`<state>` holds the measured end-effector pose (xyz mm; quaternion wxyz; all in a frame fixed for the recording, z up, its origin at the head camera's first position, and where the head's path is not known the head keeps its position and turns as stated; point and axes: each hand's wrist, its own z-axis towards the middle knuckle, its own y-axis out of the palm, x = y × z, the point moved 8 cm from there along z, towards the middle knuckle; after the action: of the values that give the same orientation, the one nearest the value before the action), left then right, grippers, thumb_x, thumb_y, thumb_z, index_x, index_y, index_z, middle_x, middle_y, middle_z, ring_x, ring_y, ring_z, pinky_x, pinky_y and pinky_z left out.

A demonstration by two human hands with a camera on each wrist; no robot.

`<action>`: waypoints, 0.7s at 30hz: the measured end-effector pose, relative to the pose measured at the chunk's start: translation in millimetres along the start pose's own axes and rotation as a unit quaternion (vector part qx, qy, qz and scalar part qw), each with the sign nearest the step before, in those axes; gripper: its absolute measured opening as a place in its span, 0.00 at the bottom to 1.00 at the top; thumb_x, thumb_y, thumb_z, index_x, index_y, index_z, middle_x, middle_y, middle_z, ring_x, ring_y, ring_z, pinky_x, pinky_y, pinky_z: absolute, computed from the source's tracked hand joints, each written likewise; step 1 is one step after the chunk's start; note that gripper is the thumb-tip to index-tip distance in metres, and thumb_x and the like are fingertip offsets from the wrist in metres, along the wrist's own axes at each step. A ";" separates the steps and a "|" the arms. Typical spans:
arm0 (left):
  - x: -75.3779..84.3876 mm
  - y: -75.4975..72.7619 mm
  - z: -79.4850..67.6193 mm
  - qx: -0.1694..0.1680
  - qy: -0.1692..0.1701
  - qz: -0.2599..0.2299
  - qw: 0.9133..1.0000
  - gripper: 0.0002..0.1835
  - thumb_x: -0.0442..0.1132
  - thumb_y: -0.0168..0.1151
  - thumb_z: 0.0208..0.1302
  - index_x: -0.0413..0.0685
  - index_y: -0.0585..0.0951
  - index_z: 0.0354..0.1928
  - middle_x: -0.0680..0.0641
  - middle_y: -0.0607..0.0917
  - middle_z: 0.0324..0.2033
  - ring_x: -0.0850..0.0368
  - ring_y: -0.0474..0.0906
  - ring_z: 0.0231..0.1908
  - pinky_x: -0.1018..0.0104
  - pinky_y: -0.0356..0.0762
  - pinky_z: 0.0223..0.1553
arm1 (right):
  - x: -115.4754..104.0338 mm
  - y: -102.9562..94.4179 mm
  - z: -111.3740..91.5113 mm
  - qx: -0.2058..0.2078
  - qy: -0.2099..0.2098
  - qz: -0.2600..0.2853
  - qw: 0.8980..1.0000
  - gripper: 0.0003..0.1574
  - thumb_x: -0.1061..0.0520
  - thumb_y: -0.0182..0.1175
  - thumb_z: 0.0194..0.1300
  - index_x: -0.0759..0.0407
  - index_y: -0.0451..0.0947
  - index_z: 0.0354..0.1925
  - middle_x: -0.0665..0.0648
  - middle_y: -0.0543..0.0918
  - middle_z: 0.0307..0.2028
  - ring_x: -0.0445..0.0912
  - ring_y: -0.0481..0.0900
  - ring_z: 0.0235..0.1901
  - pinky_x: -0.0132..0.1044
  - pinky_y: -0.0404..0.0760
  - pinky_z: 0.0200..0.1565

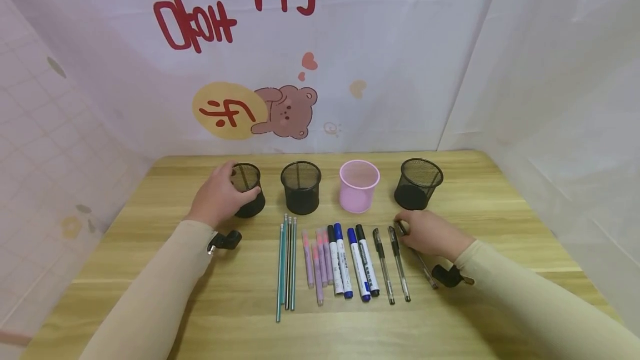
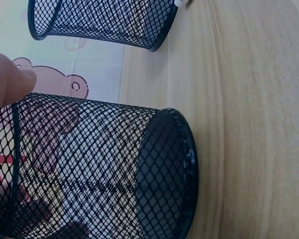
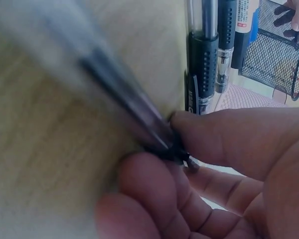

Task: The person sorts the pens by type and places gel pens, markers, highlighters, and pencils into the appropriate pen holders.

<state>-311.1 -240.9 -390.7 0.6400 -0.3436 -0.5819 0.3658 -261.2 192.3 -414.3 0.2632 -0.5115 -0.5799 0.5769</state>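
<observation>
At the far left of the row in the head view, my left hand [image 1: 216, 196] grips a black mesh pen cup [image 1: 252, 204] near its rim. In the left wrist view the thumb [image 2: 15, 82] lies at the rim, with fingers showing dark through the mesh [image 2: 94, 159]. My right hand [image 1: 434, 234], in front of the rightmost black mesh cup [image 1: 420, 185], pinches a clear-barrelled gel pen [image 1: 426, 271] by its dark grip end. Close up in the right wrist view, that pen [image 3: 124, 99] slants between thumb and fingers. Beside it lie two similar gel pens [image 1: 384, 268] [image 1: 400, 265].
Between the outer cups stand another black mesh cup [image 1: 302, 196] and a pink cup [image 1: 357, 196]. In front lie several pencils [image 1: 286, 271], pink-purple highlighters [image 1: 318, 271] and blue and black markers [image 1: 357, 265] on the wooden table [image 1: 225, 315]. A printed cloth [image 1: 400, 71] hangs behind.
</observation>
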 end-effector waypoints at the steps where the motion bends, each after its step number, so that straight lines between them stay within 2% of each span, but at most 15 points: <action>1: 0.7 -0.5 0.2 0.001 0.001 0.001 1.000 0.55 0.69 0.66 0.63 0.41 0.59 0.80 0.32 0.68 0.74 0.31 0.70 0.70 0.30 0.72 0.68 | 0.5 0.1 0.4 0.000 0.001 0.001 1.000 0.29 0.61 0.69 0.62 0.65 0.79 0.61 0.49 0.76 0.23 0.42 0.73 0.23 0.37 0.74 0.31; 11: 0.3 -1.1 0.7 0.001 0.000 0.004 1.000 0.55 0.70 0.65 0.63 0.42 0.59 0.80 0.32 0.70 0.72 0.32 0.72 0.67 0.30 0.74 0.66 | 1.5 -3.3 1.8 0.000 0.010 0.021 1.000 0.32 0.63 0.66 0.62 0.65 0.76 0.64 0.49 0.77 0.22 0.41 0.73 0.21 0.35 0.74 0.27; 16: 0.3 -1.4 0.8 0.002 0.002 0.003 1.000 0.56 0.71 0.65 0.63 0.41 0.59 0.80 0.32 0.71 0.71 0.32 0.73 0.66 0.30 0.75 0.65 | 0.5 -13.1 2.7 0.031 0.008 0.027 0.999 0.34 0.62 0.66 0.63 0.66 0.73 0.66 0.49 0.78 0.21 0.41 0.74 0.21 0.35 0.74 0.26; 21: 0.3 -1.1 0.8 0.004 0.005 0.000 1.000 0.55 0.70 0.65 0.63 0.41 0.60 0.79 0.32 0.71 0.70 0.33 0.74 0.64 0.30 0.76 0.63 | -1.5 -26.0 2.6 0.066 -0.003 0.055 0.996 0.34 0.62 0.65 0.64 0.67 0.71 0.67 0.49 0.78 0.21 0.41 0.73 0.19 0.35 0.72 0.23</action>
<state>-311.8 -241.2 -389.6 0.6439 -0.3430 -0.5773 0.3667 -270.5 194.8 -390.0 0.2621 -0.5224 -0.5123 0.6293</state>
